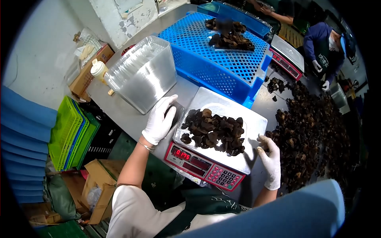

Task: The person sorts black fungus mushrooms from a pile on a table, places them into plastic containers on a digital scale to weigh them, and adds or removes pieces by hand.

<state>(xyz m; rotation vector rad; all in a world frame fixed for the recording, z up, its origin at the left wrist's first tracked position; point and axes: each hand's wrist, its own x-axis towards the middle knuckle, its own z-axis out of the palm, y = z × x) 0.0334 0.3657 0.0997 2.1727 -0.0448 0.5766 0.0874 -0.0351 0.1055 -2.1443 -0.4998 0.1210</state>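
A clear plastic tray of dark, curled wood-ear-like pieces [214,131] rests on the metal pan of a red digital scale [204,166], whose display reads 0.175. My left hand [160,119], in a white glove, is beside the tray's left edge with its thumb and fingers apart. On the right of the scale my gloved right hand [270,158] has its fingers curved and spread, with nothing in it. A stack of empty clear trays [149,73] stands beyond my left hand.
An upturned blue crate [216,71] behind the scale bears filled trays [232,41]. A large dark heap [309,135] lies at the right. A second scale [286,59] and a co-worker in gloves [325,49] are at the back right.
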